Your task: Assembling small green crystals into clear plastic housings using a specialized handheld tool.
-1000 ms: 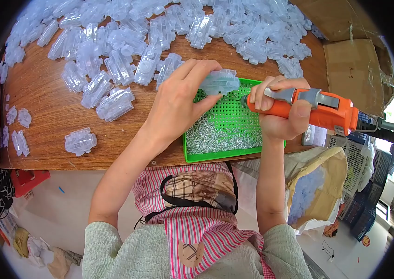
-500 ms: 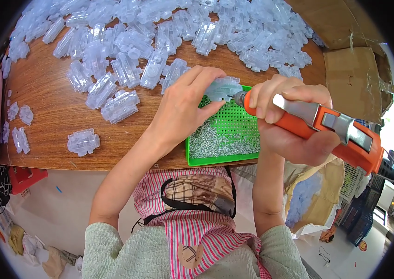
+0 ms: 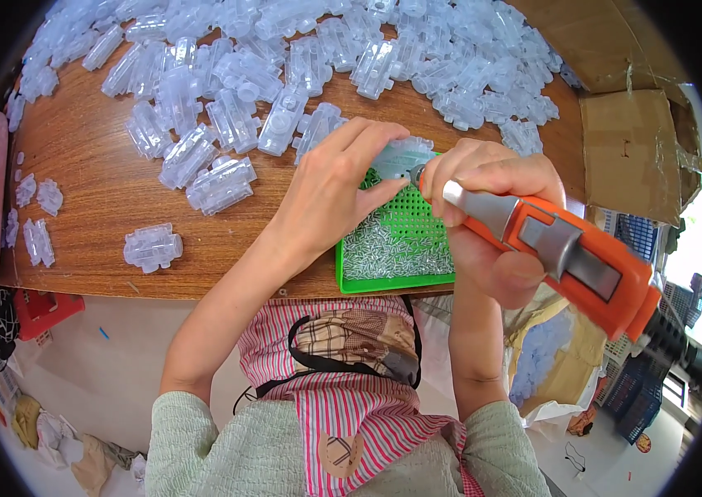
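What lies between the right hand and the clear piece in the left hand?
In the head view, the nose of the orange tool lies there, pointing from the right hand toward the clear piece.

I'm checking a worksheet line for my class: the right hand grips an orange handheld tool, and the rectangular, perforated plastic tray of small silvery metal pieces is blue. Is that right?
Only one colour is wrong: in the head view, the rectangular, perforated plastic tray is green.

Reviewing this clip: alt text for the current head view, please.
A person's right hand grips an orange power tool, its tip at or near a clear plastic part in the left hand, above a green tray of small silver pieces. Similar clear parts crowd the wooden table.
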Action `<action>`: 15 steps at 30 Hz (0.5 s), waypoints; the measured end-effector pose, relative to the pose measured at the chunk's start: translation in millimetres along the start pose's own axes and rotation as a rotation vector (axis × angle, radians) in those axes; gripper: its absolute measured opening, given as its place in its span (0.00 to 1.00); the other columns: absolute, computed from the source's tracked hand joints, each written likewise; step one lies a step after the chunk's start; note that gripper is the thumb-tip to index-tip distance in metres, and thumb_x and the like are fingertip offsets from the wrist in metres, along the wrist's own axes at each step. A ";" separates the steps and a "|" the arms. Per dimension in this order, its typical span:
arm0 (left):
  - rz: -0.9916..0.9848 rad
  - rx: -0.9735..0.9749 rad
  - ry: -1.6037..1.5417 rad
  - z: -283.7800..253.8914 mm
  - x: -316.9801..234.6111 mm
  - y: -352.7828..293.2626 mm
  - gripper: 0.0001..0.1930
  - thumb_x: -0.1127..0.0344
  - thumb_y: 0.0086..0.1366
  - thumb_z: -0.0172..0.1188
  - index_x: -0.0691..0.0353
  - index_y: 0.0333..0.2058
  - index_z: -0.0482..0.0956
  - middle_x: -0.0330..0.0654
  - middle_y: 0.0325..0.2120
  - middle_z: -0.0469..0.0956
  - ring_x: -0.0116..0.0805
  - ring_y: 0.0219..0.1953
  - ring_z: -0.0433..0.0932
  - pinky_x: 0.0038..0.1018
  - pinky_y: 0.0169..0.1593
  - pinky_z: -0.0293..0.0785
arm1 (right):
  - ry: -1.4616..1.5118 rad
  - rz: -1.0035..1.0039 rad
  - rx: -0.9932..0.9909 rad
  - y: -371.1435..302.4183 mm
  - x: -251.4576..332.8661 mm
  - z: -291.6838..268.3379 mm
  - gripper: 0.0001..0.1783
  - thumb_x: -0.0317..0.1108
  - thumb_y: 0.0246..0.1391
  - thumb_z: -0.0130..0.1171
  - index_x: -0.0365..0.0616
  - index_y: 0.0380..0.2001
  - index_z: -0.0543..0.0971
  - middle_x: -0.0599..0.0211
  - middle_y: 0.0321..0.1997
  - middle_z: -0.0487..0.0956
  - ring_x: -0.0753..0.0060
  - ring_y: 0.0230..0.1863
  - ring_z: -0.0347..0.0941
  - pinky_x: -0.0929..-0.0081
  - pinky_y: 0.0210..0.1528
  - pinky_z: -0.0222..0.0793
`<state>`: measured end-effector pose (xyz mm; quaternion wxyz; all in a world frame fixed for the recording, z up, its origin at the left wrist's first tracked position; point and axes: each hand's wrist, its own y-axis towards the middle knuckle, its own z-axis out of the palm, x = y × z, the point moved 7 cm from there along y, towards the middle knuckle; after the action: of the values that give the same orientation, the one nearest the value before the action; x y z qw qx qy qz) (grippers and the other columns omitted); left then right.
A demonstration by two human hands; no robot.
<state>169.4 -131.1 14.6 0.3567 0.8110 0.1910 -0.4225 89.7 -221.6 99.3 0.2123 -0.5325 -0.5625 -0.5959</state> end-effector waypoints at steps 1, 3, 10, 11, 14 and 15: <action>-0.008 -0.006 -0.002 0.4 0.9 -0.4 0.23 0.72 0.49 0.67 0.63 0.46 0.73 0.47 0.39 0.76 0.49 0.41 0.76 0.36 0.43 0.76 | -0.031 0.024 -0.009 0.8 -0.9 -1.3 0.38 0.68 0.55 0.50 0.36 0.41 0.69 0.66 0.22 0.72 0.71 0.23 0.69 0.68 0.27 0.69; -0.009 -0.008 -0.008 3.0 0.2 -0.8 0.23 0.72 0.49 0.67 0.63 0.46 0.73 0.47 0.39 0.76 0.49 0.41 0.77 0.36 0.43 0.76 | 0.220 -0.095 -0.039 6.4 -3.6 -14.7 0.34 0.63 0.56 0.52 0.36 0.39 0.71 0.64 0.22 0.72 0.70 0.23 0.69 0.69 0.26 0.69; -0.006 -0.008 0.009 1.4 1.3 -1.9 0.23 0.71 0.50 0.68 0.63 0.46 0.74 0.47 0.39 0.76 0.48 0.41 0.77 0.35 0.43 0.76 | 0.233 0.023 -0.257 -8.1 -36.6 -56.0 0.32 0.63 0.56 0.44 0.39 0.34 0.72 0.68 0.13 0.65 0.70 0.17 0.63 0.69 0.22 0.63; -0.010 -0.007 0.007 1.6 1.4 0.2 0.23 0.71 0.50 0.68 0.63 0.46 0.74 0.47 0.39 0.76 0.48 0.41 0.77 0.35 0.43 0.76 | 0.249 0.033 -0.256 -10.0 -43.7 -57.3 0.31 0.61 0.57 0.45 0.39 0.33 0.71 0.67 0.14 0.66 0.69 0.17 0.64 0.69 0.22 0.63; 0.021 -0.008 0.027 0.9 -1.2 2.0 0.23 0.72 0.49 0.68 0.63 0.46 0.74 0.47 0.40 0.76 0.48 0.41 0.77 0.35 0.43 0.76 | 0.176 0.045 -0.323 -15.4 -51.3 -59.0 0.29 0.60 0.56 0.46 0.39 0.33 0.70 0.67 0.15 0.67 0.68 0.17 0.64 0.69 0.22 0.64; 0.021 -0.007 0.028 0.5 -1.6 2.4 0.23 0.72 0.49 0.68 0.63 0.46 0.74 0.47 0.40 0.76 0.48 0.41 0.77 0.35 0.43 0.76 | 0.168 0.049 -0.313 -14.8 -54.1 -58.8 0.29 0.59 0.56 0.46 0.40 0.32 0.70 0.67 0.16 0.67 0.68 0.17 0.64 0.68 0.22 0.64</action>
<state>169.7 -133.1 16.7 0.3612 0.8176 0.1891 -0.4067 72.4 -288.9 57.2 0.1874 -0.5208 -0.4300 -0.7133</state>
